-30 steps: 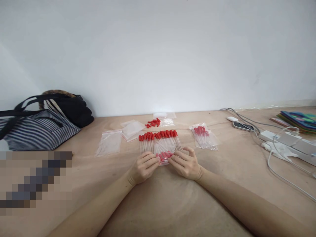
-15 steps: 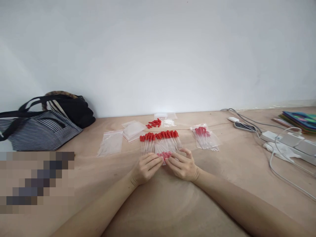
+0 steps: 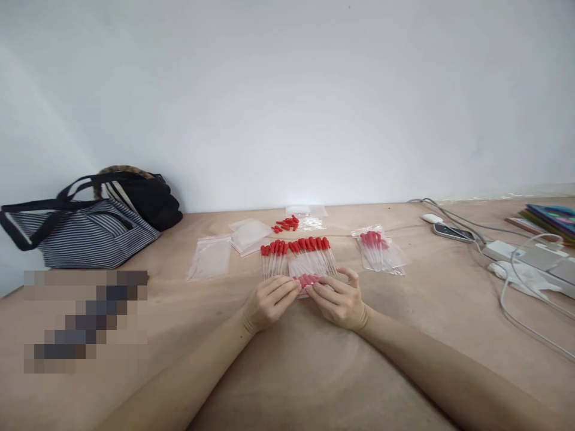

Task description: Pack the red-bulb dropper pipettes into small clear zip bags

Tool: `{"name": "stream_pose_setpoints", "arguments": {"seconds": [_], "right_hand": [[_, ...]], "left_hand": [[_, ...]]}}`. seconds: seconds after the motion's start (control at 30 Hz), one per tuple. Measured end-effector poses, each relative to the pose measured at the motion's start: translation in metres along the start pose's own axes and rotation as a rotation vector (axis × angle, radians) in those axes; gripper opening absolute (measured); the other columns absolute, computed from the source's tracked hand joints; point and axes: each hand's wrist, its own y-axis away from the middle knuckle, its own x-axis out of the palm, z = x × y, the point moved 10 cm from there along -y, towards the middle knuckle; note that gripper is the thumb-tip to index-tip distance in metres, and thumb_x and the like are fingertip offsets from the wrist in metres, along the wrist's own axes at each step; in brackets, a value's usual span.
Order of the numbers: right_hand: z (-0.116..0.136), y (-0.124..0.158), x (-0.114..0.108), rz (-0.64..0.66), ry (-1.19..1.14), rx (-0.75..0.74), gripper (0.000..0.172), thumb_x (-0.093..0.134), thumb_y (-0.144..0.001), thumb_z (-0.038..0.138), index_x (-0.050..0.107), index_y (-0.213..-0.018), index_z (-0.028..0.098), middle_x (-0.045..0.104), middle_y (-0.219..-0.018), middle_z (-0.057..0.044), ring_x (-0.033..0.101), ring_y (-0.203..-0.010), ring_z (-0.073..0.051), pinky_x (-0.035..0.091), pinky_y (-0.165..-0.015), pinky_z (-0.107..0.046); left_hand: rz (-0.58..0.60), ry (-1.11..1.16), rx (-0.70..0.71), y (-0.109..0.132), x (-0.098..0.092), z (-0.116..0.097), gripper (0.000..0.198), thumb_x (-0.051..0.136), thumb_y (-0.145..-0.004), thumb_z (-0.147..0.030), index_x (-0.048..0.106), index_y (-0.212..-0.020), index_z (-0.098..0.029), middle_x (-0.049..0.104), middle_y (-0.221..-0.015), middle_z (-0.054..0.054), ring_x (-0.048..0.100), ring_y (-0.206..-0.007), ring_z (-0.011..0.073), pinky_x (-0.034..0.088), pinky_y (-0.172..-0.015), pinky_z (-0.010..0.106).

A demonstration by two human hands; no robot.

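My left hand (image 3: 268, 303) and my right hand (image 3: 338, 299) meet at the middle of the table, fingers pinched on a small clear bag of red-capped droppers (image 3: 306, 281). Just beyond it lies a row of loose droppers with red bulbs (image 3: 297, 254). A filled clear bag of droppers (image 3: 380, 250) rests to the right. Empty clear bags lie to the left (image 3: 210, 256) and behind them (image 3: 249, 234). A small heap of loose red bulbs (image 3: 286, 224) sits near the wall.
A striped bag with black handles (image 3: 85, 230) stands at the left by the wall. At the right are a phone (image 3: 452, 231), a white power strip with cables (image 3: 525, 260) and coloured books (image 3: 550, 218). A blurred patch (image 3: 85, 320) covers the table's left.
The view has shifted slightly, so everything sits a little further right. My hands stay pinched on the small bag in the same place.
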Motion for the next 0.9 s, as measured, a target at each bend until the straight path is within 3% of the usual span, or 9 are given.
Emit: {"name": "stream_pose_setpoints", "arguments": {"seconds": [0.23, 0.53, 0.9], "right_hand": [[-0.002, -0.005, 0.003, 0.048, 0.009, 0.042, 0.012, 0.056, -0.078, 0.014, 0.061, -0.085, 0.021, 0.066, -0.069, 0.005, 0.057, -0.072, -0.009, 0.024, -0.092, -0.038], [-0.006, -0.010, 0.003, 0.049, -0.028, 0.114, 0.007, 0.056, -0.074, 0.016, 0.060, -0.076, 0.021, 0.065, -0.064, 0.007, 0.056, -0.068, -0.010, 0.022, -0.090, -0.039], [-0.001, -0.005, 0.002, 0.036, 0.023, 0.050, 0.009, 0.055, -0.078, 0.013, 0.061, -0.080, 0.019, 0.067, -0.071, 0.005, 0.059, -0.078, -0.010, 0.021, -0.096, -0.039]], "left_hand": [[-0.040, 0.027, -0.006, 0.002, -0.002, 0.000, 0.014, 0.045, -0.085, -0.005, 0.057, -0.091, -0.008, 0.068, -0.083, 0.009, 0.063, -0.076, 0.0172, 0.055, -0.067, 0.032], [0.008, 0.057, -0.029, 0.005, 0.009, 0.002, 0.017, 0.042, -0.086, -0.007, 0.057, -0.093, -0.011, 0.068, -0.086, 0.008, 0.064, -0.077, 0.0173, 0.056, -0.068, 0.030], [0.031, -0.011, -0.036, 0.006, 0.010, 0.002, 0.021, 0.036, -0.089, -0.008, 0.055, -0.099, -0.009, 0.068, -0.088, 0.011, 0.065, -0.082, 0.0183, 0.056, -0.068, 0.028]]}}
